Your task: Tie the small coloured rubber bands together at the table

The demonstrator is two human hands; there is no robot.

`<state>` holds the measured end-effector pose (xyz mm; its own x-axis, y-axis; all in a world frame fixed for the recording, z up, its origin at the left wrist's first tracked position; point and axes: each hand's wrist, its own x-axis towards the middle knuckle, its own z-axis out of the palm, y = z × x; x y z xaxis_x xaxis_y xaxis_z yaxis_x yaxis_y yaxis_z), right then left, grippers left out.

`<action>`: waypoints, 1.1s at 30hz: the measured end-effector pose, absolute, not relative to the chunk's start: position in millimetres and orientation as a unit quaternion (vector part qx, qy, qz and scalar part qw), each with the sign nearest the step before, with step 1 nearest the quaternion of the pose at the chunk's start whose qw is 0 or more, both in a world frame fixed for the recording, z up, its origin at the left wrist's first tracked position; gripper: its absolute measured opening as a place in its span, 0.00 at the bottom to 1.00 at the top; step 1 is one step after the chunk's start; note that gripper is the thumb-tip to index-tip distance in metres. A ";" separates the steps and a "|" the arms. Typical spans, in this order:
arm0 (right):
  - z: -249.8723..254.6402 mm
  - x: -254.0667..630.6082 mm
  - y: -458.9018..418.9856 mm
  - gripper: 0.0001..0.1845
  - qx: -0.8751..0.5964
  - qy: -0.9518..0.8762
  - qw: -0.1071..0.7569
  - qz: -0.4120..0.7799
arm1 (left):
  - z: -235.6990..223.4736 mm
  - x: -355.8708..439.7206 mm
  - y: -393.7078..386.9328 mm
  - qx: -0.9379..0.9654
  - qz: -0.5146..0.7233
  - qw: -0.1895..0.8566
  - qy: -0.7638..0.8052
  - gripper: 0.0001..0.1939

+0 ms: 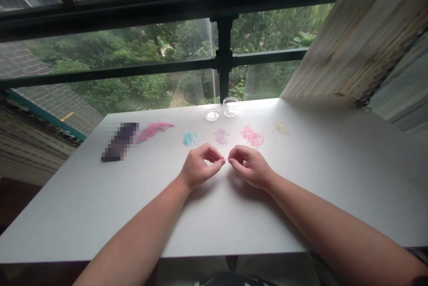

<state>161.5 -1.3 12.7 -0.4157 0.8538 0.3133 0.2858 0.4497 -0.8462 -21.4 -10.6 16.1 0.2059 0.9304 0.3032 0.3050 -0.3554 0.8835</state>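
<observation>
My left hand (199, 166) and my right hand (249, 166) meet over the middle of the white table (100, 214), both pinched shut. A tiny pale band (226, 159) is stretched between their fingertips. Just beyond the hands lie small heaps of little elastic bands: a lilac heap (221, 136), a pink heap (252, 136), a teal heap (189, 138), a magenta heap (154, 130) and a pale yellow heap (281, 128).
A small clear round jar (230, 106) and its clear lid (212, 115) stand at the table's far edge. A dark blurred object (120, 142) lies at the left. A window with a dark railing is behind; a striped wall rises at the right.
</observation>
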 end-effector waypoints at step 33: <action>8.0 161.3 1.9 0.01 -0.370 -0.772 0.366 0.366 | 12.1 -24.3 -7.9 0.708 0.427 0.364 0.428 0.07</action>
